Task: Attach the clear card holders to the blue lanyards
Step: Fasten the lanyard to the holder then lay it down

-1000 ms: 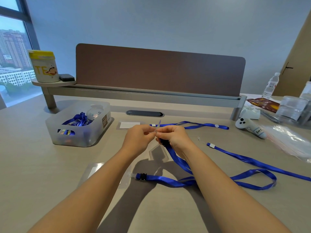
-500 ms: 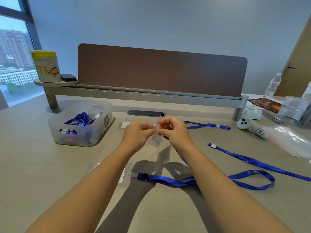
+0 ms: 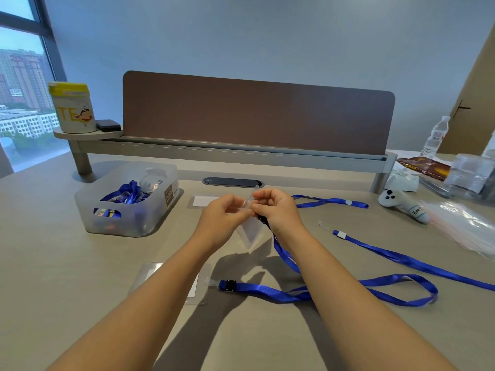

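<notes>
Above the middle of the desk my left hand (image 3: 223, 214) and my right hand (image 3: 277, 208) meet, both pinching the top of a clear card holder (image 3: 250, 231) that hangs between them. Out of my right hand comes the black clip end of a blue lanyard (image 3: 285, 257), whose strap drops to the desk. A second blue lanyard (image 3: 267, 289) with a black buckle lies in front, next to another clear card holder (image 3: 150, 274) lying flat. A third lanyard (image 3: 388, 254) runs off to the right. One more holder (image 3: 202, 201) lies behind my hands.
A translucent bin (image 3: 126, 210) with blue lanyards stands at left. A white controller (image 3: 404, 207), plastic bags (image 3: 466, 223), a clear tub (image 3: 472, 178) and a water bottle (image 3: 435, 137) crowd the right. A brown divider panel (image 3: 257, 113) closes the back; a yellow-lidded can (image 3: 72, 107) sits on its shelf.
Both hands have risen slightly and the clear card holder, edge-on before, now hangs down flat between them. The lanyards on the desk have not moved.
</notes>
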### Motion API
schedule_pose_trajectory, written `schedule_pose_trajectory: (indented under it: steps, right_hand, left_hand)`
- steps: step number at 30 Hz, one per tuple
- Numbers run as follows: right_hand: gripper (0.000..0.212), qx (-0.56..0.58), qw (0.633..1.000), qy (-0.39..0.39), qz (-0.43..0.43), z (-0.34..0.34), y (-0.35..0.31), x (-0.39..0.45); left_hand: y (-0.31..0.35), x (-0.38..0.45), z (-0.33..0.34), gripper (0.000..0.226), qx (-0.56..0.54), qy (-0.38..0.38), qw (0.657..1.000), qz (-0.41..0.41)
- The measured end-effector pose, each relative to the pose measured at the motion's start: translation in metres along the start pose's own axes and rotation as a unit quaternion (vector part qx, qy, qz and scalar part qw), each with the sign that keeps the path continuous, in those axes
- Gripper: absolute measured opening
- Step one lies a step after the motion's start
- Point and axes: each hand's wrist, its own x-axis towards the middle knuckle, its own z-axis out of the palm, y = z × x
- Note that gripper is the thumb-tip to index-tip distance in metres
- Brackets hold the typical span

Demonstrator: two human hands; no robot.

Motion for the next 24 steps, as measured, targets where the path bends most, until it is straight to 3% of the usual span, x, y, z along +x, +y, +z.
schedule_pose_trajectory:
  steps: [3,7,10,15,17,21,24]
  right_hand:
    - [0.023,0.023,1.000,-0.001,0.013,-0.003,0.002,0.001]
    - [0.011,-0.045,0.999,-0.008,0.027,-0.007,0.009,0.001]
    - [0.015,-0.053,0.994,-0.055,0.081,-0.015,0.017,0.001]
    - [0.021,-0.242,0.946,-0.152,0.154,-0.028,0.025,0.001]
    - [0.026,-0.302,0.932,-0.134,0.150,-0.028,0.030,0.005]
    - [0.024,-0.431,0.898,0.001,0.087,-0.024,0.041,0.020]
    - [0.023,-0.462,0.883,0.046,0.069,-0.024,0.049,0.033]
  left_hand:
    - [-0.005,-0.003,0.004,0.023,0.026,-0.007,1.000,-0.001]
    - [-0.013,0.001,0.004,0.011,0.048,0.086,0.995,0.018]
    - [-0.017,0.004,-0.001,0.008,0.082,0.133,0.987,0.034]
    - [-0.035,0.009,-0.009,0.009,0.189,0.151,0.969,0.051]
    - [-0.044,0.010,-0.009,0.013,0.226,0.133,0.963,0.057]
    - [-0.056,0.008,-0.008,0.018,0.298,0.093,0.946,0.084]
    - [-0.066,0.010,-0.005,0.023,0.331,0.039,0.940,0.076]
